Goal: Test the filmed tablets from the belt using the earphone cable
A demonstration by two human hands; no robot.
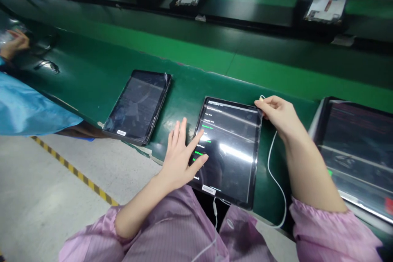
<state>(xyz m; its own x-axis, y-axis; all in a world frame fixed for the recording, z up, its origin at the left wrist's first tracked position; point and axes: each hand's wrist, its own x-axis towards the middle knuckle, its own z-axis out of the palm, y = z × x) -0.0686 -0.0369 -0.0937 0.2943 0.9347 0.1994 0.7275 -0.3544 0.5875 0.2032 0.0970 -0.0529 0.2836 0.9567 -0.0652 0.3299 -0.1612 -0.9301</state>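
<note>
A tablet (230, 147) lies on the green bench in front of me, its lit black screen showing a list of tests in white and green text. My left hand (179, 157) is spread open over its left side, with the index finger and thumb at the screen; whether they touch it I cannot tell. At the tablet's upper right corner my right hand (278, 112) pinches the plug end of a white cable (285, 200). The plug itself is mostly hidden by the fingers. The cable loops down the right side, and a thin part with a small inline piece hangs before my pink smock.
A dark-screened tablet (138, 104) lies to the left, and another tablet (359, 151) stands close at right. Beyond the bench, opened devices (327, 10) sit in black holders along a line. At far left are a co-worker's hand (15, 45) and blue sleeve.
</note>
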